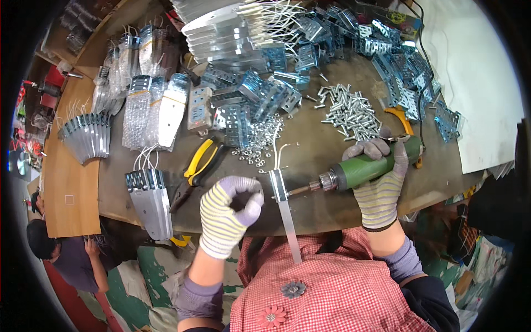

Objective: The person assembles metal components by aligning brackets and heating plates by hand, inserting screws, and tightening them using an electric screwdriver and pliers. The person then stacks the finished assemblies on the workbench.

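My right hand, in a striped knit glove, is wrapped round a green power screwdriver. Its chuck points left, and the long bit reaches the side of a small metal bracket. That bracket sits on the end of a flat metal strip, with white wires coming out of its far end. The strip's near end reaches over the table edge to my checked apron. Just left of the bracket, my left hand is curled with thumb and forefinger close together; whatever they pinch is too small to make out.
Beyond the bracket lie piles of screws and small nuts. Yellow-handled pliers and fanned strips lie left. Blue-filmed brackets and stacked strips fill the back. A cord hangs at right; another person sits far left.
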`<state>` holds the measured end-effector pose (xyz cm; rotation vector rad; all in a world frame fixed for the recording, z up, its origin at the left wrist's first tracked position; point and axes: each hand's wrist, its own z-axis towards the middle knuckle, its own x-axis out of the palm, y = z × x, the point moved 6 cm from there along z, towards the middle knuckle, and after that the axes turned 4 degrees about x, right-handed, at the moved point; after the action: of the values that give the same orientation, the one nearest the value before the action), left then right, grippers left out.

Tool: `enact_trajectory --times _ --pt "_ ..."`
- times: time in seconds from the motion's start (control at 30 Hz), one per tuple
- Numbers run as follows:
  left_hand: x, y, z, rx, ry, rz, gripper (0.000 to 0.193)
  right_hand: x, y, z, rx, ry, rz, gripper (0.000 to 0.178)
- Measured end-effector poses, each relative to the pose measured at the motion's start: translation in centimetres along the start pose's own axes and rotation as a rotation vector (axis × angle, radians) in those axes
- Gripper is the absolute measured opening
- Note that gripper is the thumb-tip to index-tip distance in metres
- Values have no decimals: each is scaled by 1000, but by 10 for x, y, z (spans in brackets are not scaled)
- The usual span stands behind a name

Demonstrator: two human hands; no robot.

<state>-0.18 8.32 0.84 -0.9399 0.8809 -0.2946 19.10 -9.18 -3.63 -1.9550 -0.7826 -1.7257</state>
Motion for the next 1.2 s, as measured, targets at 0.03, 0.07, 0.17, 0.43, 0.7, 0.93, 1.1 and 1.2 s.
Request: enact_trajectory --times 0.03,0.07,0.17,0.43,0.7,0.93,1.1,1.2 --pt "4 4 -7 -43 -75 -128 13 0 -1 2 20 -6 6 34" --pt "9 -1 -12 -130 -85 -201 15 -2 0 3 22 7 11 33" --pt "14 1 -17 -41 -124 -119 19 -1 1 3 23 -22 3 30" --pt "15 2 -21 39 -173 -78 21 -2 -1 2 43 -2 30 24" --pt "15 -3 -19 106 -182 -13 22 0 -2 2 39 -11 35 24" --pt "11 -9 -14 143 -140 -10 21 0 -2 2 44 11 25 30" --pt "-30 -3 20 261 -213 461 28 0 -1 1 15 -6 8 32" --pt "-46 34 33 255 -68 766 36 1 -1 1 22 0 -23 32"
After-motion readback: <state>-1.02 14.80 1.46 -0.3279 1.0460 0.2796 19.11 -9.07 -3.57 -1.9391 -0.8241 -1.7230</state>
